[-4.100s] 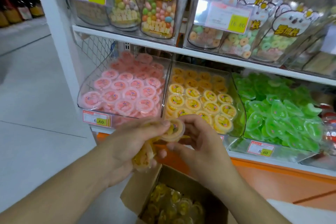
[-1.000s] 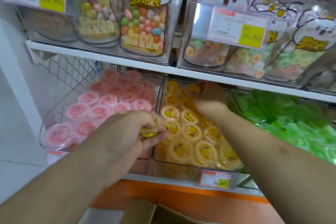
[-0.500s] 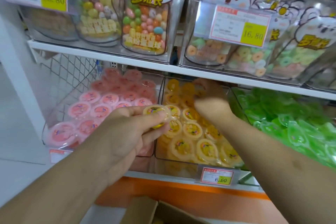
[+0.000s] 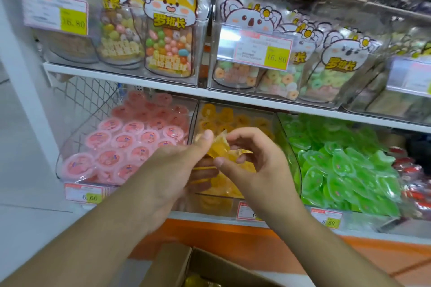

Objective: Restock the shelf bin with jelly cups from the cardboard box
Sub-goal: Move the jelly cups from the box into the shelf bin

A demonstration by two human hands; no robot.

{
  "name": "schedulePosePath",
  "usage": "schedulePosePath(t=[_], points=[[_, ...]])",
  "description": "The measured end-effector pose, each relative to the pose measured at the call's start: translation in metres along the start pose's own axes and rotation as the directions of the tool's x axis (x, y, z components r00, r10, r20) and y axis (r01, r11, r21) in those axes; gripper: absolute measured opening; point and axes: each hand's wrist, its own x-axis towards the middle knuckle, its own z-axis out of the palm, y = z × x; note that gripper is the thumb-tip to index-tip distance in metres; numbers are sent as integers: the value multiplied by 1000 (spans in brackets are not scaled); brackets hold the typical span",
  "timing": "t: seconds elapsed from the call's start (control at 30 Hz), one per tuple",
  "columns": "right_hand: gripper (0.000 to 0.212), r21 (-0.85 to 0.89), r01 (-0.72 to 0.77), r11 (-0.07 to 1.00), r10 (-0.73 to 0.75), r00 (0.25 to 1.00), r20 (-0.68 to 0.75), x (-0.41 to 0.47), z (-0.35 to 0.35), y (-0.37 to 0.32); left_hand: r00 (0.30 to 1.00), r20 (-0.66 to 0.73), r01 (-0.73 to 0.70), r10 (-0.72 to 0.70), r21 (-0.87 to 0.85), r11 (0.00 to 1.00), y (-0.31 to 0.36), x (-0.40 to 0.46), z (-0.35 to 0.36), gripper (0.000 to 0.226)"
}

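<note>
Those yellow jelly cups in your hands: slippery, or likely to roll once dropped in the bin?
The yellow jelly cups look glossy, so probably slick. Low and round, they'd likely settle flat. Both hands pinch them easily, suggesting light.

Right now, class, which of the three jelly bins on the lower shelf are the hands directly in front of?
The middle bin, holding yellow cups, between the pink bin and green bin.

Clear glossy plastic shelf bin (image 4: 283, 147); matt brown cardboard box (image 4: 177, 261).
</note>
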Motion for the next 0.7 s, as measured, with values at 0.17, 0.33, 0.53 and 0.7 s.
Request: schedulePosePath(t=[0.17,0.33,0.53,0.7], points=[[29,124,-55,991,59,998,-28,3,-7,5,986,-20,-146,164,362,921,-3,5,2,49],[18,92,-154,984,165,978,-125,23,-18,25,908,-38,-318,417,585,746,-7,23,-8,22],[22,-398,-270,877,182,952,-245,95,-20,63,918,11,-238,397,815,528,-22,41,-19,60],[21,-715,-256,651,167,967,-195,148,-17,93,915,28,-251,402,820,515,-25,44,-18,67]])
